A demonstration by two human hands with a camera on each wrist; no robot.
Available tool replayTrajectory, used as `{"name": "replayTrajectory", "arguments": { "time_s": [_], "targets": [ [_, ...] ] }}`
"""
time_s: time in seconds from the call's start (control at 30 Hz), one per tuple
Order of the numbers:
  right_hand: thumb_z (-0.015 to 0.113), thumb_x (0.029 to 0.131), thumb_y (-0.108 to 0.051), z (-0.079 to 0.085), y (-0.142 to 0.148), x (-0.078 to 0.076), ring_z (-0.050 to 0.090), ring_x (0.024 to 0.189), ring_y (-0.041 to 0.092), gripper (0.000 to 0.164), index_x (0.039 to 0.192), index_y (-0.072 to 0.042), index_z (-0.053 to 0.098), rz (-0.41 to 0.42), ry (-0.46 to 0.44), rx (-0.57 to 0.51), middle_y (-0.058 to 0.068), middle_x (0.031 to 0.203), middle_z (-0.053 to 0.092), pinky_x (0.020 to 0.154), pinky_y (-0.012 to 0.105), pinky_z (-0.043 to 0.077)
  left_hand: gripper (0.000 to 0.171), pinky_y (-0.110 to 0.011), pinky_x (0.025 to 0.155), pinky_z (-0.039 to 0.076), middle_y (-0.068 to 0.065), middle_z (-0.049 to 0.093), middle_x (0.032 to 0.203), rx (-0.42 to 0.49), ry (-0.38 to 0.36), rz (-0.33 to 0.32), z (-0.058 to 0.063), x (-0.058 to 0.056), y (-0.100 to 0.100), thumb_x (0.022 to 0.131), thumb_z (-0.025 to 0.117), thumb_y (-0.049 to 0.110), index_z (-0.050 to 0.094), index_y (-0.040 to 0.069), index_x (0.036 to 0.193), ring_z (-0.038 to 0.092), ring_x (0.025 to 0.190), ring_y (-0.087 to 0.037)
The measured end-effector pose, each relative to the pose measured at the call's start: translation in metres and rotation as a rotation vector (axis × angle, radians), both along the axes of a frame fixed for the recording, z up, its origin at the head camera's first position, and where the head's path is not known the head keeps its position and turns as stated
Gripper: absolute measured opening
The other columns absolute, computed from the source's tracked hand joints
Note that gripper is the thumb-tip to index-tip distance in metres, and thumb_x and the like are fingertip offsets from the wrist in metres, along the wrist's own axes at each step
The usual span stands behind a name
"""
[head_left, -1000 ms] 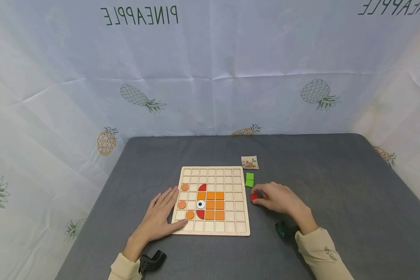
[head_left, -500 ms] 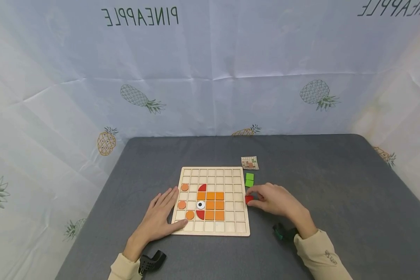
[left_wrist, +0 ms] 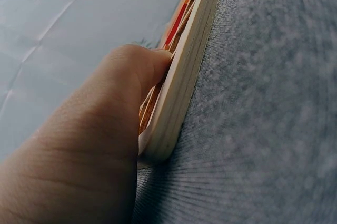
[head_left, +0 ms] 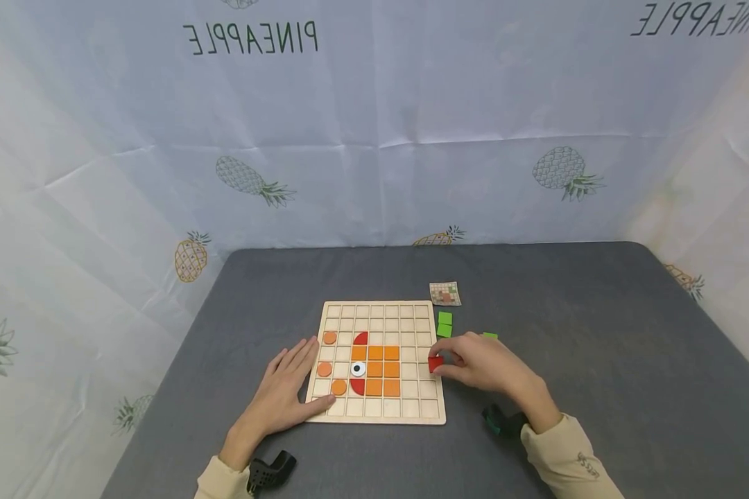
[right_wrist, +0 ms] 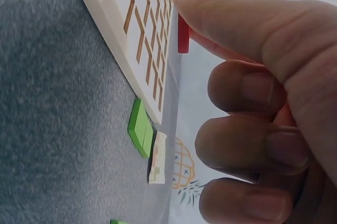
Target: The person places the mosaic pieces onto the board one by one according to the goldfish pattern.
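Observation:
A wooden grid board [head_left: 412,414] lies on the dark table, bearing orange squares [head_left: 375,369], orange discs [head_left: 325,369], red quarter-circle pieces [head_left: 358,387] and a white eye disc [head_left: 358,369]. My left hand [head_left: 281,384] rests at its left side with straight fingers, the thumb over the front left corner; the left wrist view shows this thumb [left_wrist: 131,68] on the rim. Between thumb and forefinger, my right hand [head_left: 483,364] pinches a red square tile [right_wrist: 183,34] over the board's right edge. Its other fingers [right_wrist: 247,145] are curled and hold nothing.
Two green square tiles [head_left: 444,324] lie just right of the board. Behind them is a small picture card [head_left: 444,294] with a printed grid. Another green tile [head_left: 489,335] shows partly behind the right hand. A pineapple-print curtain [head_left: 374,194] hangs behind the table.
My right hand has carried the red square tile leftward from beside the board to over its right edge. A green tile behind that hand has come into view. The left hand stays put.

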State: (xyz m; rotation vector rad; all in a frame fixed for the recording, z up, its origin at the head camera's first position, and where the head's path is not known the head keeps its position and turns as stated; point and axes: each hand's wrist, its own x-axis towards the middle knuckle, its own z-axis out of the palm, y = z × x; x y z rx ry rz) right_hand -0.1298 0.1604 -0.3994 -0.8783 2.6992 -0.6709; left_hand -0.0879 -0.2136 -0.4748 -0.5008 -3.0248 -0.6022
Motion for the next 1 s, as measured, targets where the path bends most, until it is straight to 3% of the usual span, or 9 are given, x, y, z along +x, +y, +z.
{"name": "replayTrajectory", "arguments": {
  "time_s": [0.17,0.7,1.0],
  "targets": [
    [0.078,0.091,-0.029,-0.002,-0.004,0.002,0.038,0.051,-0.002,0.021,0.11,-0.02,0.075,0.03,0.02,-0.013,-0.014,0.059,0.044,0.049,0.017,0.03,0.101,-0.06,0.123,0.022,-0.01,0.033,0.168,-0.007,0.001,0.003,-0.001,0.001,0.0,0.086,0.066,0.066,0.032,0.008,0.161,0.031,0.156,-0.033],
    [0.08,0.089,-0.029,-0.009,-0.023,0.01,0.031,0.05,0.001,0.026,0.112,-0.017,0.077,0.012,-0.021,0.011,-0.014,0.057,0.036,0.048,0.018,0.022,0.101,-0.06,0.123,0.022,-0.01,0.034,0.168,-0.012,-0.005,0.006,-0.002,0.001,0.0,0.086,0.064,0.068,0.032,0.008,0.161,0.031,0.156,-0.033],
    [0.079,0.09,-0.026,-0.014,-0.03,0.011,0.028,0.049,0.001,0.02,0.108,-0.02,0.077,0.03,-0.002,0.016,-0.014,0.056,0.031,0.048,0.019,0.02,0.102,-0.059,0.124,0.022,-0.009,0.034,0.167,-0.016,0.002,0.011,0.0,0.0,0.001,0.085,0.065,0.068,0.032,0.008,0.161,0.031,0.156,-0.032]
  ]
}}
